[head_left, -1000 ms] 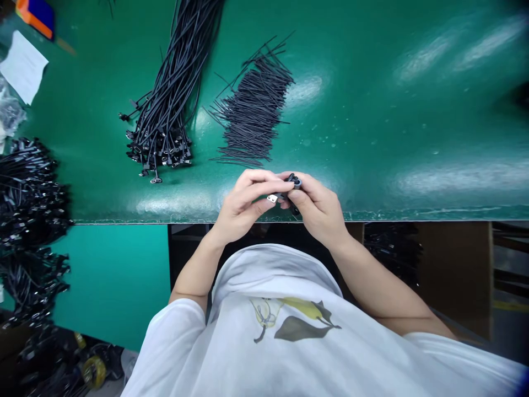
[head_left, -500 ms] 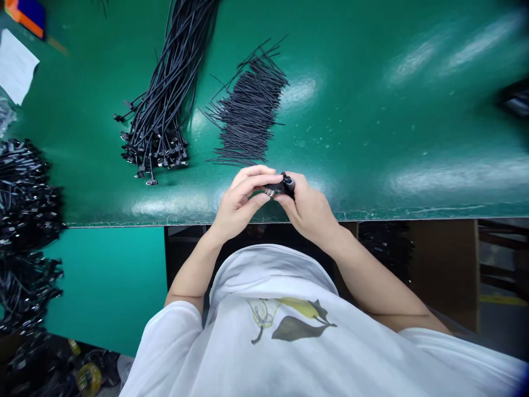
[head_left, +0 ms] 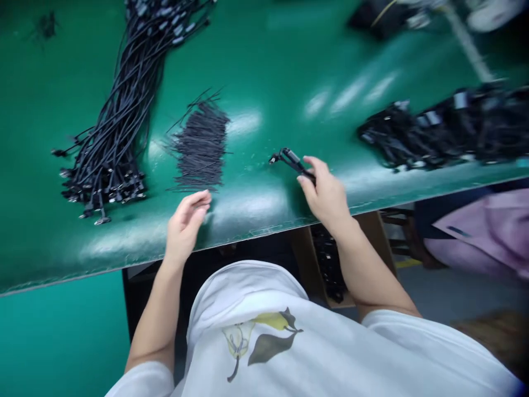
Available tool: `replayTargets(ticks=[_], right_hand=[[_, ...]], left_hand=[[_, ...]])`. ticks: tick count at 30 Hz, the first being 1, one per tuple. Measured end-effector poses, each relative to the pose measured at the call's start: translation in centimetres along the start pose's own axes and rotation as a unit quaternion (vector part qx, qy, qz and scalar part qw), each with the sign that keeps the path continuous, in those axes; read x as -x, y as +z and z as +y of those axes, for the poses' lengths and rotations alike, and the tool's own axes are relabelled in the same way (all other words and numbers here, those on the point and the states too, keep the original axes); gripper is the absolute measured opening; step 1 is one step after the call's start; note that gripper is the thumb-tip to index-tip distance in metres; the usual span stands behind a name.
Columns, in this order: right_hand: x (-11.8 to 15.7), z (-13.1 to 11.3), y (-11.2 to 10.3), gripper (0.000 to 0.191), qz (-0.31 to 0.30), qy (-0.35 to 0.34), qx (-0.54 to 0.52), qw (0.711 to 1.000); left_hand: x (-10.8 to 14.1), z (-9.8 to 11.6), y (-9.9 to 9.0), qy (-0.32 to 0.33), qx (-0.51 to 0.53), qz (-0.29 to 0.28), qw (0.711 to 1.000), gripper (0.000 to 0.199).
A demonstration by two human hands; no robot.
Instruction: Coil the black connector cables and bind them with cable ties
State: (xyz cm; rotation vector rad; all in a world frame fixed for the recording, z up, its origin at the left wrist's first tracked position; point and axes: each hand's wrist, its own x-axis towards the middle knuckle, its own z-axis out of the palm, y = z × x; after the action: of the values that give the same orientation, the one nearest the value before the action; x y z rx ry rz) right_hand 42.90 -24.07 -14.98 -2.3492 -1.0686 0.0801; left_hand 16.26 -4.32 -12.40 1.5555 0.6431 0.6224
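Note:
My right hand [head_left: 326, 196] is closed around one end of a folded black cable [head_left: 292, 160], holding it above the green table. The cable's bent loops and a plug stick out to the left of my fingers. Close to the table's front edge, my left hand [head_left: 188, 223] has its fingers curled together with the thumb against them, and nothing shows in them. Just beyond its fingertips lies a pile of short black ties [head_left: 202, 146], thin and wire-like. Left of that pile, a long bunch of black cables [head_left: 119, 121] with metal-tipped connectors stretches away.
Bundled black cables [head_left: 446, 132] lie in a row on the right side of the green table [head_left: 273, 99]. A blurred dark object [head_left: 374, 19] is at the back right. Below the right edge, pink cloth [head_left: 487, 231] on a person shows.
My hands have parted: the left moved left toward the short ties, the right carries the folded cable rightward. The view has turned right, bringing the row of bundled cables into sight.

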Motion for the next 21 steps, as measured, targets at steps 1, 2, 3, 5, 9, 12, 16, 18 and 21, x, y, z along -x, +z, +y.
replayTargets(ticks=[1,2,3,5,9,12,16,18,21], right_hand=[[-0.9,1.9,-1.5,0.042,0.032,0.032,0.032,0.998],[-1.7,3.9,-3.0,0.039,0.071,0.058,0.067,0.994],[-2.6,5.8,-4.6,0.036,0.114,0.078,0.103,0.985],[-4.1,9.2,-7.2,0.034,0.180,0.116,0.174,0.961],[-6.0,13.6,-9.2,0.032,0.143,0.209,0.252,0.934],[-5.7,13.9,-9.1,0.042,0.137,0.203,0.263,0.933],[-3.5,10.2,-7.3,0.042,0.208,0.108,0.238,0.943],[-2.4,6.9,-5.0,0.033,0.171,0.006,0.179,0.969],[-1.0,1.4,-0.6,0.025,0.074,-0.160,0.092,0.980]], left_hand=[[0.3,-0.2,-0.7,-0.019,-0.012,0.023,0.999,0.032],[0.5,-0.5,-1.3,-0.036,-0.022,0.047,0.998,0.031],[0.7,-0.8,-2.0,-0.052,-0.032,0.069,0.996,0.031],[1.1,-1.3,-3.3,-0.076,-0.046,0.109,0.990,0.032],[1.9,-1.6,-5.3,-0.096,-0.066,0.159,0.980,0.032],[2.4,-1.3,-6.8,-0.094,-0.120,0.150,0.977,0.031],[1.3,-0.3,-9.1,0.001,-0.366,0.119,0.923,0.038],[-0.1,0.6,-9.6,0.050,-0.491,0.129,0.860,0.045],[-2.4,1.9,-9.8,0.027,-0.572,0.159,0.804,0.053]])
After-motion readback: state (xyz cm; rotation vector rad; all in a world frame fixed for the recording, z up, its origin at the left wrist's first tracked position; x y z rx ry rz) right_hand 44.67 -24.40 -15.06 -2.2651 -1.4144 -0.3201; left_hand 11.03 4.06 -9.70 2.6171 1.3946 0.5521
